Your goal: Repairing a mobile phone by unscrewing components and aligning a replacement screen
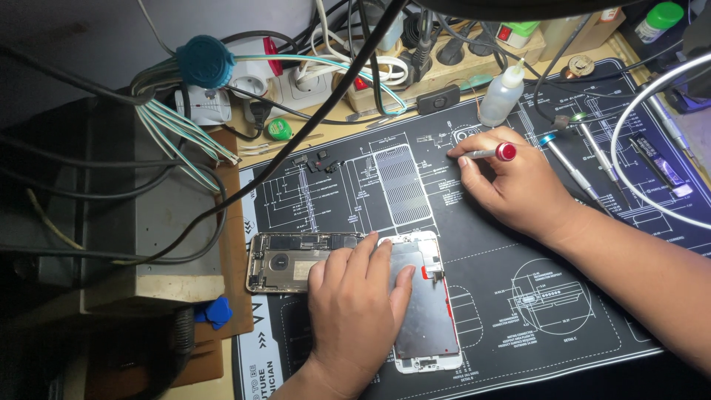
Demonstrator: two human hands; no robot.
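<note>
Phone: opened handset (296, 263), metallic chassis, its white-framed screen panel (426, 304) folded out flat with a dull grey shield.
Left hand (354, 304): fingers flat and spread, pressing where chassis and panel meet.
Right hand (511, 181): at one o'clock from the phone, well apart, pinching a red-capped screwdriver (489, 153), tip on the mat.
Surface: black printed work mat (563, 296); clear squeeze bottle (502, 95) at twelve o'clock of the right hand; spare drivers (585, 159) at three.

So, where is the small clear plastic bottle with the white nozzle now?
In the head view, the small clear plastic bottle stands at the top edge of the black work mat, right of centre, just above the right hand holding a red-capped screwdriver.
</note>
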